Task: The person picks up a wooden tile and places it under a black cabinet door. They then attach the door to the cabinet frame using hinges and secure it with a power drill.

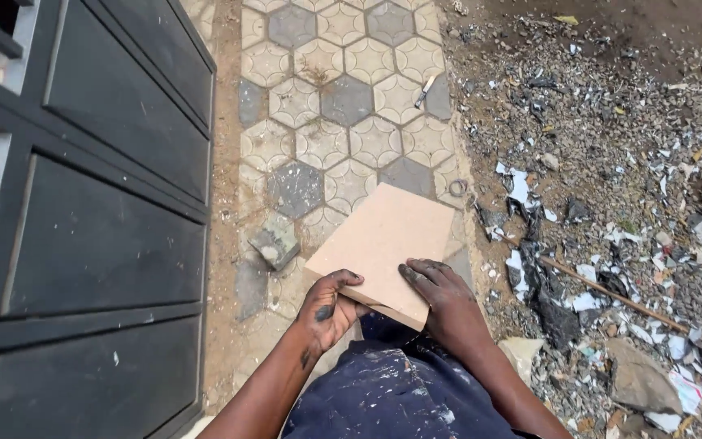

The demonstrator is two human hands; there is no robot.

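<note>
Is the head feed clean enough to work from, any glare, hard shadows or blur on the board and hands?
Head view: soft even daylight, no glare or hard shadows; board, left hand and right hand sharp; black gate bows slightly toward the frame edge.

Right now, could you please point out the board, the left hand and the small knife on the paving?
Board point(379, 240), head view, its flat face.
Left hand point(327, 309), head view, back of hand.
Small knife point(425, 89), head view, mid-length.

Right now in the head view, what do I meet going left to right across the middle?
Black metal gate → loose paving stone → left hand → tan board → right hand → long stick on the rubble.
</note>
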